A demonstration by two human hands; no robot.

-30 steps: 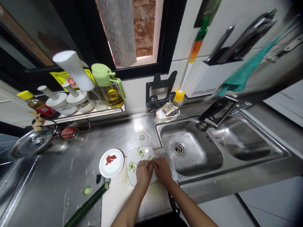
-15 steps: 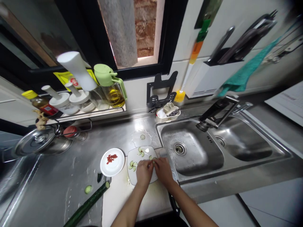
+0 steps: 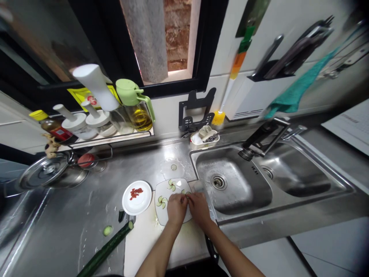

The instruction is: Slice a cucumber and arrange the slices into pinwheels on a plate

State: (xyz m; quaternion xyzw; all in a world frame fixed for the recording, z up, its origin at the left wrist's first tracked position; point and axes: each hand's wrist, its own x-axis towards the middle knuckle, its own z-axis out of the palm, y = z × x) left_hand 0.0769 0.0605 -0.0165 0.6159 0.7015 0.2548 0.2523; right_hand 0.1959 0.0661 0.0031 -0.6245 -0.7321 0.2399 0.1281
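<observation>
My left hand (image 3: 177, 209) and my right hand (image 3: 199, 207) meet over the right part of a white square plate (image 3: 170, 219), fingertips pinched together. What they pinch is too small to make out. Green cucumber slices (image 3: 162, 202) lie in curved clusters on the plate, with one cluster partly behind my fingers. The plate rests on a pale cutting board (image 3: 144, 246). To its left a round white plate (image 3: 129, 207) holds small red pieces (image 3: 136, 193). A long cucumber (image 3: 106, 248) lies with its cut end over the board's left edge.
A cucumber end (image 3: 121, 215) and a slice (image 3: 107, 230) lie on the steel counter (image 3: 66, 223). A double sink (image 3: 236, 181) with a faucet (image 3: 288, 127) stands to the right. Bottles and jars (image 3: 138, 111) fill a rack behind. Under my right forearm is a black handle (image 3: 211, 250).
</observation>
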